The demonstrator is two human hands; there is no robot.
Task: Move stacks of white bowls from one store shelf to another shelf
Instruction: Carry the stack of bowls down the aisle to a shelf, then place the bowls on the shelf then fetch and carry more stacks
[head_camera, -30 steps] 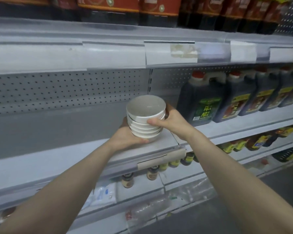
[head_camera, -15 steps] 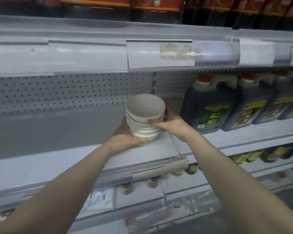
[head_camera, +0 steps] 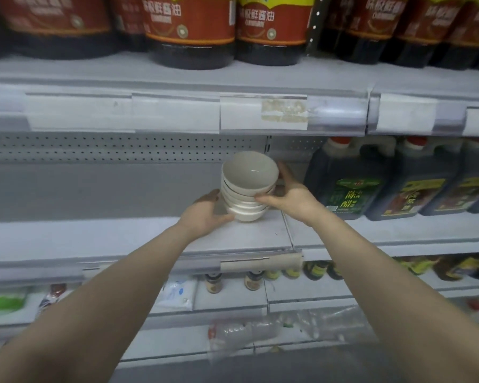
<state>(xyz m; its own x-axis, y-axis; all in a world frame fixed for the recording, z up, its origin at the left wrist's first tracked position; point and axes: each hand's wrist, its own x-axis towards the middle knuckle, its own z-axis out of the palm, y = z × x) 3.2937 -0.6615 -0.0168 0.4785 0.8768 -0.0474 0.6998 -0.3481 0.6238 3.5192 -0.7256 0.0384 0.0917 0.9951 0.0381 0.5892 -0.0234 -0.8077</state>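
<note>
Two bare hands held a stack of white bowls (head_camera: 247, 189) at the frame's centre, its base on or just above the middle shelf (head_camera: 122, 239); contact could not be told. Left hand (head_camera: 205, 215) cupped the stack's lower left side, fingers curled around it. Right hand (head_camera: 291, 196) pressed its right side, fingers spread narrowly. Dark vinegar jugs (head_camera: 349, 183) stood just beside, at right.

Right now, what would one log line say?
bowl stack tilted, on shelf | left hand at base | right hand on side
</note>
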